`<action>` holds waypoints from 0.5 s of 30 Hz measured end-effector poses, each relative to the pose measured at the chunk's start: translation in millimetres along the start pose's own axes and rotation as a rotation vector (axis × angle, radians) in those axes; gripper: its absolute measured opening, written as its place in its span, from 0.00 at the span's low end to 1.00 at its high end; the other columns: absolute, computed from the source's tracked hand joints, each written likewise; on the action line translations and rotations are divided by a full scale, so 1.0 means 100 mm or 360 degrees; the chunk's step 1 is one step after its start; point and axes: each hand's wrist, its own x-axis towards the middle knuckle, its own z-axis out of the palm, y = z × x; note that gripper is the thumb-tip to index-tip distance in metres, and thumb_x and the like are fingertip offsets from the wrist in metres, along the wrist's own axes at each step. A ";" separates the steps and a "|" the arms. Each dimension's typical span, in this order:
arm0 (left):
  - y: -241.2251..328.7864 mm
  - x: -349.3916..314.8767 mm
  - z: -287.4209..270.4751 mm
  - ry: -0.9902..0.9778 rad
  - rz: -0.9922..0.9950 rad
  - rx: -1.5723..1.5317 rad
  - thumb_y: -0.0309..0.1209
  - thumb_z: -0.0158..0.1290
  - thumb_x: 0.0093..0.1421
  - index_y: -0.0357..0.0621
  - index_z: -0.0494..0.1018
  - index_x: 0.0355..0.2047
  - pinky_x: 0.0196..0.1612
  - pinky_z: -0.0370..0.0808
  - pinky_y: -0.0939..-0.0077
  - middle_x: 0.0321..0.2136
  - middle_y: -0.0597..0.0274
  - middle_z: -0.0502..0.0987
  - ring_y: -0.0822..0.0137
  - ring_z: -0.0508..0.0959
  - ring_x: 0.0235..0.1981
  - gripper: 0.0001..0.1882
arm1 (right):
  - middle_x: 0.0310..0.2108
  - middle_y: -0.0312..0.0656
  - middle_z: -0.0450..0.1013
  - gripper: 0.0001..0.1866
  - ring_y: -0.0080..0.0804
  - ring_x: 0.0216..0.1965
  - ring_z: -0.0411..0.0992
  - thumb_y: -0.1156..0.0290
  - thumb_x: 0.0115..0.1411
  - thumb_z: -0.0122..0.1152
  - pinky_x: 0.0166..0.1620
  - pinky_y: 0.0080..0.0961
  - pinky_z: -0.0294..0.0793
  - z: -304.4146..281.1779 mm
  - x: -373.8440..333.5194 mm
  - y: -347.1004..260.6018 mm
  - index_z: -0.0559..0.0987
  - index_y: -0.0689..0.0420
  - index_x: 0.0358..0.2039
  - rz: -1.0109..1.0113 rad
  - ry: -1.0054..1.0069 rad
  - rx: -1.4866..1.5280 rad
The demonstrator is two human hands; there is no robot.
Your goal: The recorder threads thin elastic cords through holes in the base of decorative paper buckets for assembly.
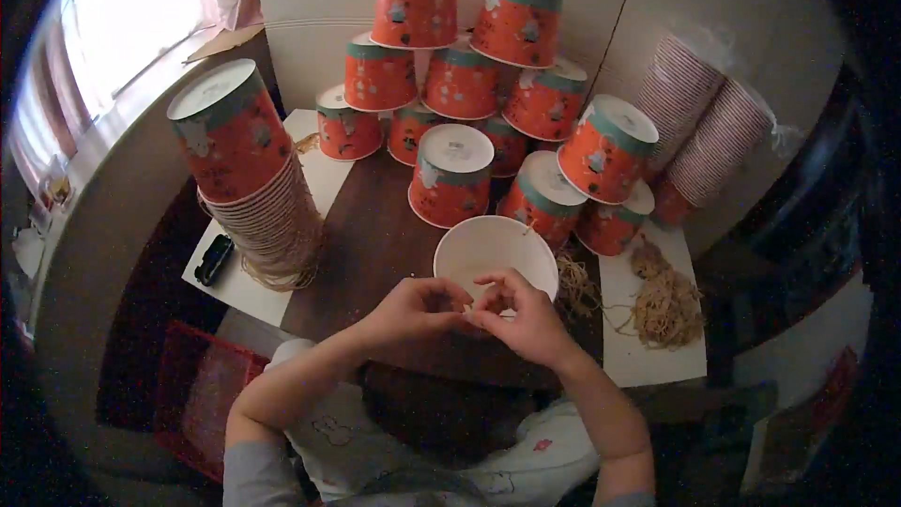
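Observation:
A white-lined paper tub (497, 242) stands mouth up near the table's front edge, just beyond my hands. My left hand (422, 305) and my right hand (518, 317) meet at its near rim, thumbs and forefingers pinched together. Whatever they pinch is too small to make out. A light wisp, perhaps twine, shows at the tub's far right rim. Tangled tan twine (577, 286) lies right of the tub, and a bigger heap of twine (668, 310) rests on the white board further right.
Upside-down orange tubs (418, 9) with green bands are piled at the back. A tall leaning stack of tubs (267, 225) stands left, beside a small black object (215, 260). Plastic-wrapped tub stacks (723, 145) lean at the right wall. A red crate (202, 394) sits lower left.

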 end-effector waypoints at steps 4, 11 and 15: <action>0.06 -0.01 0.12 0.0071 -0.0032 0.0110 0.28 0.54 0.50 0.37 0.69 0.32 0.34 0.69 0.84 0.26 0.67 0.72 0.78 0.71 0.29 0.10 | 0.25 0.36 0.70 0.13 0.21 0.30 0.69 0.77 0.48 0.58 0.34 0.19 0.69 0.03 0.02 0.01 0.69 0.61 0.35 -0.0225 0.0042 -0.0022; 0.05 0.00 0.07 0.0016 -0.0184 0.0021 0.28 0.51 0.53 0.37 0.68 0.29 0.33 0.68 0.83 0.26 0.66 0.72 0.78 0.70 0.28 0.07 | 0.31 0.43 0.67 0.10 0.35 0.31 0.69 0.81 0.43 0.53 0.35 0.25 0.70 -0.10 0.00 0.09 0.72 0.61 0.29 -0.0629 0.0024 -0.0775; 0.11 -0.02 0.07 -0.0029 -0.0319 -0.0158 0.28 0.50 0.54 0.38 0.68 0.28 0.33 0.68 0.82 0.26 0.66 0.72 0.77 0.70 0.29 0.06 | 0.34 0.43 0.66 0.10 0.38 0.34 0.68 0.78 0.43 0.54 0.35 0.27 0.70 -0.05 0.00 0.07 0.73 0.59 0.30 -0.0715 0.0031 -0.0856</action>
